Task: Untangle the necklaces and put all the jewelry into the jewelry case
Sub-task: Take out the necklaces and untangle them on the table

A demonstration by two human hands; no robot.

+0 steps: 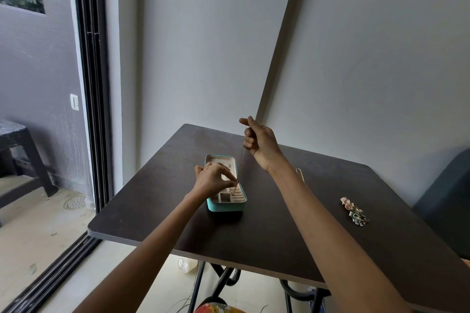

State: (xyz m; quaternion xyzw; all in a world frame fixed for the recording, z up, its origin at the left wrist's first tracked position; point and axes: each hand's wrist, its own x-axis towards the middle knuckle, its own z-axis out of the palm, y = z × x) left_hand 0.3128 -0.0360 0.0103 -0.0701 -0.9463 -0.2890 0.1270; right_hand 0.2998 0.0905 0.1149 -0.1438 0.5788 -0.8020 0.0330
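A teal jewelry case (223, 207) lies open on the dark bench (279, 223), its cream compartments showing. The left hand (212, 180) hovers over the case, its fingers (230, 184) pinching the lower end of a thin necklace chain (241, 157) with a small gold pendant (232, 192) hanging into a compartment. The right hand (259, 142) is raised above the bench, fingers curled, pinching the chain's upper end so it hangs taut. A heap of earrings (354, 211) lies well apart to the right, near a gold hairpin (300, 174)
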